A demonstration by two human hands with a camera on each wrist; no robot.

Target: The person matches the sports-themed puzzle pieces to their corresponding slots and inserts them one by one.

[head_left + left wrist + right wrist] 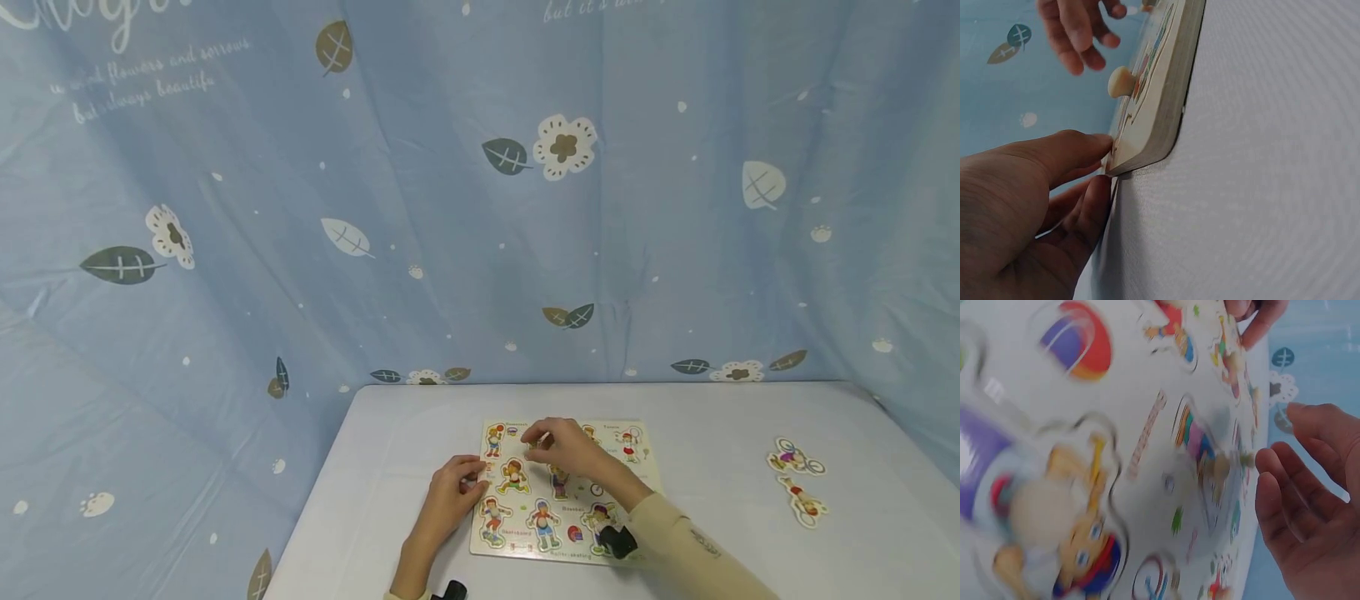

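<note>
A wooden knob puzzle board (517,427) with printed sports figures lies on the table. My left hand (452,492) holds the board's left edge; in the left wrist view the left hand's fingertips (1102,145) meet the board at its edge. Over the board's upper middle hovers my right hand (568,450). In the right wrist view, the right hand (1316,506) has its fingers loosely bent and thumb apart, beside a small greenish knob (1247,459). A slim gap seems to separate them. The piece under the right hand is mostly hidden in the head view.
Two loose pieces lie right of the board: a cyclist piece (795,457) and a figure piece (804,502). Several figure pieces, such as the runner (513,477), sit on the board. A blue patterned curtain (450,208) hangs behind the white table (720,450).
</note>
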